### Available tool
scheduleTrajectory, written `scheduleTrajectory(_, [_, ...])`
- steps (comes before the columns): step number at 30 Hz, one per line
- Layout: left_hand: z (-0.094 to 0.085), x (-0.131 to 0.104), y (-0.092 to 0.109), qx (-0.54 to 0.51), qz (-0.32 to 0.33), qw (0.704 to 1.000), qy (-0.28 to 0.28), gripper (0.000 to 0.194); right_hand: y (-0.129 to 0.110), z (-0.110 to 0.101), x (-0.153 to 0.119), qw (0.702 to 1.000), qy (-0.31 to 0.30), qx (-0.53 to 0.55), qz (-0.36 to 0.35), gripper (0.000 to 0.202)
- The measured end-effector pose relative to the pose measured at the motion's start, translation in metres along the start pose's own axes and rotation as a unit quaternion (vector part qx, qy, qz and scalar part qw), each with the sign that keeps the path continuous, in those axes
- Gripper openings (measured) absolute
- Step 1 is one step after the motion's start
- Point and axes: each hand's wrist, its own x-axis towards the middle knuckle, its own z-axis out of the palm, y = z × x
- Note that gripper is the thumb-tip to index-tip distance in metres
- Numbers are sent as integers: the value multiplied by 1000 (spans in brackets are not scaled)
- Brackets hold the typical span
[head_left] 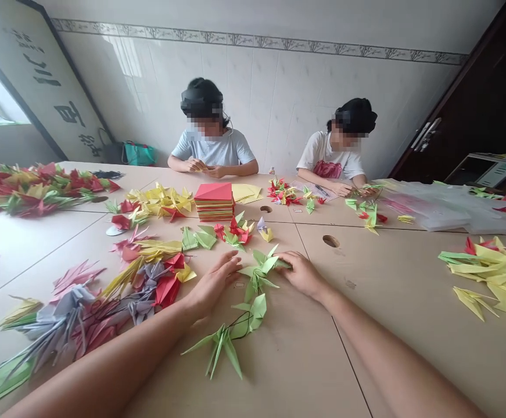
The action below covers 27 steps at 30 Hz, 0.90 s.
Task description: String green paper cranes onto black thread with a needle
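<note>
A string of green folded-paper cranes (pixel 257 310) lies on the table in front of me, linked by a dark thread. My right hand (pixel 301 274) has its fingers closed on the upper green paper crane (pixel 265 264), at the wing on its right side. To the left of that crane, my left hand (pixel 218 281) rests low over the table with fingers stretched out, holding nothing. Closest to me, the lowest green crane (pixel 221 345) spreads its points on the tabletop. Just beyond my hands sit red and green folded cranes (pixel 235 232) and a small yellow one (pixel 265 233).
A stack of coloured paper squares (pixel 214 203) stands mid-table. Piles of folded paper lie at left (pixel 35 188), near left (pixel 82 316) and right (pixel 496 273). Clear plastic bags (pixel 435 206) lie at back right. Two people (pixel 212 145) (pixel 335 154) work across the table (pixel 305 360).
</note>
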Motion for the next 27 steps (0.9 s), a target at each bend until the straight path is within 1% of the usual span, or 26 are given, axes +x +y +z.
scheduleTrajectory(2, [2,5,2,5,-27,1000,-2,37,-3,2,-1,1000,-10,28,-5,18])
scheduleTrajectory(5, [5,13,5,20,-57,998,-23,34,-4,3,-2,997,-12,75,0,16])
scheduleTrajectory(8, [8,22,8,43,-71,995,-53,33,-5,3,-2,992,-3,129,8,16])
scheduleTrajectory(11, [12,28,10,69,-71,990,-102,30,-10,1,-2,985,13,173,13,17])
scheduleTrajectory(14, [15,27,10,83,-44,983,-158,30,-19,-3,-3,978,27,204,31,21])
scheduleTrajectory(17, [16,22,7,80,0,980,-182,39,-28,-4,-4,973,31,224,52,22])
scheduleTrajectory(20, [15,17,3,72,33,978,-195,48,-38,-3,-6,969,39,232,73,22])
scheduleTrajectory(24, [15,16,-2,64,56,977,-197,58,-47,-1,-7,963,52,247,94,23])
scheduleTrajectory(27, [19,16,-3,60,76,978,-185,57,-50,1,-8,956,62,265,109,29])
